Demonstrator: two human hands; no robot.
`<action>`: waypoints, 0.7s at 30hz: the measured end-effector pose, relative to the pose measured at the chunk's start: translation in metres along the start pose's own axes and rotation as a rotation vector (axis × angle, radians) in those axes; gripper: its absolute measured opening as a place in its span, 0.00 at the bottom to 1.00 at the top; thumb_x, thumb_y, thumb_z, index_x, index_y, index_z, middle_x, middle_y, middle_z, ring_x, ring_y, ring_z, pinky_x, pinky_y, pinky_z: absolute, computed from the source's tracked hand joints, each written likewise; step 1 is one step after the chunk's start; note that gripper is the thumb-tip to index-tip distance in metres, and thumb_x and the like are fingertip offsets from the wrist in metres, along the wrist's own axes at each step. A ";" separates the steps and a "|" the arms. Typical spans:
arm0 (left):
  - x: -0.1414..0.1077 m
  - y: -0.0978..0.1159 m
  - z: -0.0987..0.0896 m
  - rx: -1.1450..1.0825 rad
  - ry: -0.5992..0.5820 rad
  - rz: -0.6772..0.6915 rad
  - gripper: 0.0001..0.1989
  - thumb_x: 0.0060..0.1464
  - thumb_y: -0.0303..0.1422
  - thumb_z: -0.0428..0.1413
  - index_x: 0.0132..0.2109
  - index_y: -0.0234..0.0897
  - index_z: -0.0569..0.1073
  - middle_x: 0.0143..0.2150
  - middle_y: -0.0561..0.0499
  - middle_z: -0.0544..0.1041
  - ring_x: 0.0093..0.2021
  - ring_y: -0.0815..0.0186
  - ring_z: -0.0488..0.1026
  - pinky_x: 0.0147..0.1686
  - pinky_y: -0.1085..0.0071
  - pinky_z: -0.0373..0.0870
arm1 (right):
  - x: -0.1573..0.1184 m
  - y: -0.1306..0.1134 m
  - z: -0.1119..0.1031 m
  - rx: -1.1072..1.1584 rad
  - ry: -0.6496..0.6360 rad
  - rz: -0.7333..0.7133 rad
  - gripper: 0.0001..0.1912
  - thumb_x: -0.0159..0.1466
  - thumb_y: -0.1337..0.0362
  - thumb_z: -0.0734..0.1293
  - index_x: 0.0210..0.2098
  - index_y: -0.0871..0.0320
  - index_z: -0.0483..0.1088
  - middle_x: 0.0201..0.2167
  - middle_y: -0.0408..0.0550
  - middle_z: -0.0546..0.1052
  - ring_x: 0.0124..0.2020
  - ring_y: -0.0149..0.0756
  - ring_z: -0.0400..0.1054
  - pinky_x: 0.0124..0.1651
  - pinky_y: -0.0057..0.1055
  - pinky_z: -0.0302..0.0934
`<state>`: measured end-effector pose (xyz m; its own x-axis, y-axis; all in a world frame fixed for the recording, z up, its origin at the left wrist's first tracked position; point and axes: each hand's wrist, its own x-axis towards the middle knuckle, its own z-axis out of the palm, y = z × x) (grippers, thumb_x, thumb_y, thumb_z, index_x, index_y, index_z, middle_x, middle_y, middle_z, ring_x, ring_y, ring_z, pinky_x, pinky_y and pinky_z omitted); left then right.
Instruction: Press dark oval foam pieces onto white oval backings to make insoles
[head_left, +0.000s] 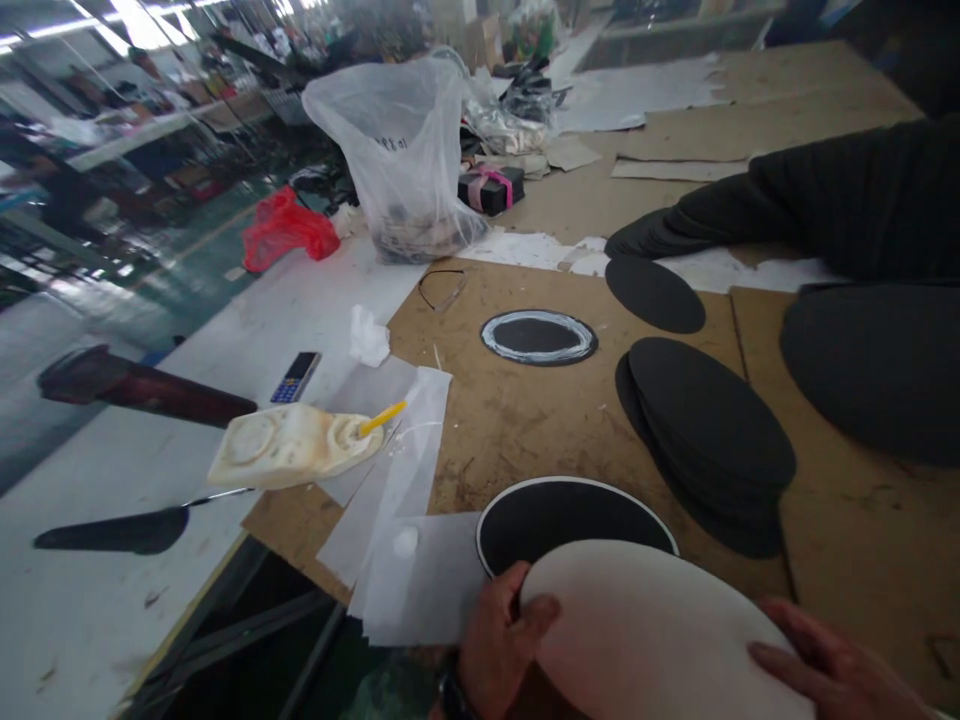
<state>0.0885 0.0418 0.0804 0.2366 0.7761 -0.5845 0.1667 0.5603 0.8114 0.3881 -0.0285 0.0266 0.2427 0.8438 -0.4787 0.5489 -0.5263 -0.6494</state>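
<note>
A large pale oval board (660,630) is held up at the lower right, its near part cut off by the frame. My left hand (502,630) grips its left edge with the thumb on top. At its right edge my right hand (832,660) holds it, thumb over the surface. Behind and partly under it lies a black oval with a white rim (570,515). Farther back, a smaller dark oval (536,337) carries a smeared white ring. A stack of dark ovals (712,420) sits to the right, with a single dark oval (654,293) behind it.
On the left are a whitish plastic container (281,445) with a yellow stick, a phone (295,377), a dark red cylinder (150,387) and a black-handled tool (112,532). A plastic bag (405,150) stands behind. More dark pieces (877,370) and dark fabric (825,200) lie right.
</note>
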 end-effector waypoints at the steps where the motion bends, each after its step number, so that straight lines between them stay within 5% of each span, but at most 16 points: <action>1: -0.001 -0.001 -0.013 0.090 0.085 -0.004 0.19 0.47 0.49 0.55 0.35 0.36 0.71 0.30 0.51 0.73 0.31 0.65 0.67 0.27 0.74 0.62 | 0.009 -0.007 -0.003 0.101 -0.123 0.016 0.21 0.55 0.45 0.62 0.35 0.54 0.73 0.33 0.48 0.78 0.35 0.44 0.73 0.36 0.34 0.68; 3: 0.001 0.000 -0.033 0.265 0.231 -0.010 0.17 0.47 0.47 0.55 0.34 0.38 0.72 0.31 0.50 0.74 0.32 0.63 0.68 0.30 0.72 0.63 | 0.026 -0.028 -0.003 0.208 -0.274 0.049 0.21 0.51 0.45 0.64 0.35 0.54 0.74 0.33 0.47 0.79 0.35 0.46 0.73 0.35 0.35 0.68; 9: 0.020 0.012 -0.054 0.575 0.417 -0.047 0.17 0.49 0.43 0.53 0.42 0.37 0.66 0.32 0.49 0.74 0.33 0.60 0.71 0.32 0.69 0.61 | 0.059 -0.081 0.016 -0.080 -0.021 -0.042 0.21 0.52 0.47 0.63 0.38 0.54 0.72 0.37 0.48 0.78 0.38 0.45 0.71 0.39 0.36 0.65; 21: 0.037 0.008 -0.057 0.859 0.366 -0.107 0.16 0.50 0.43 0.51 0.40 0.35 0.69 0.31 0.42 0.77 0.38 0.48 0.74 0.37 0.62 0.62 | 0.073 -0.072 0.039 -0.305 0.106 -0.235 0.19 0.59 0.51 0.57 0.39 0.57 0.68 0.38 0.53 0.75 0.40 0.44 0.71 0.44 0.40 0.64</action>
<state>0.0445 0.0917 0.0648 -0.1119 0.8572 -0.5027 0.8539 0.3417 0.3926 0.3354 0.0669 0.0151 0.1545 0.9522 -0.2636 0.8079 -0.2753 -0.5211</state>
